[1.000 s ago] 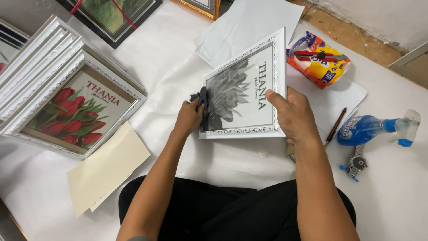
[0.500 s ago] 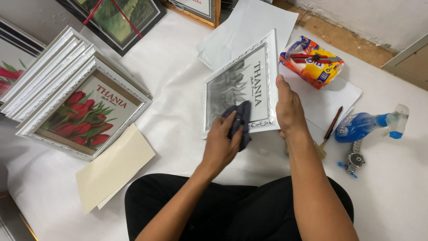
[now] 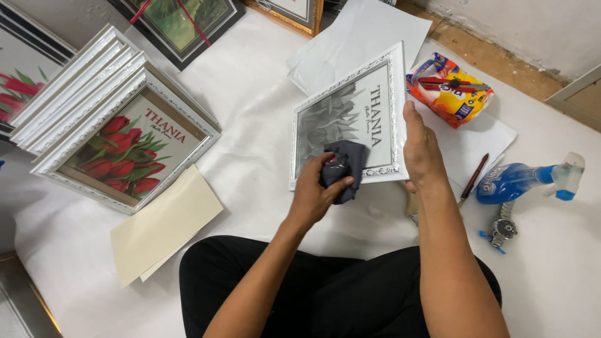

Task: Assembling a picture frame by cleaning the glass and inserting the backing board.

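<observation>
A white ornate picture frame (image 3: 350, 106) with a grey flower print lies tilted on the white cloth in front of me. My left hand (image 3: 313, 194) presses a dark cloth (image 3: 344, 164) against the lower part of its glass. My right hand (image 3: 421, 150) grips the frame's right edge, thumb along the moulding, holding it propped up.
A stack of white frames (image 3: 81, 94) with a red tulip picture (image 3: 125, 153) on top lies at left. Cream card sheets (image 3: 159, 225) rest by my knee. At right are a blue spray bottle (image 3: 523, 181), a wristwatch (image 3: 503, 228), a pencil (image 3: 474, 178) and an orange packet (image 3: 451, 91) with red scissors.
My left hand with the dark cloth has moved from the frame's left edge across the glass to its lower middle. The frame has tipped flatter and turned a little.
</observation>
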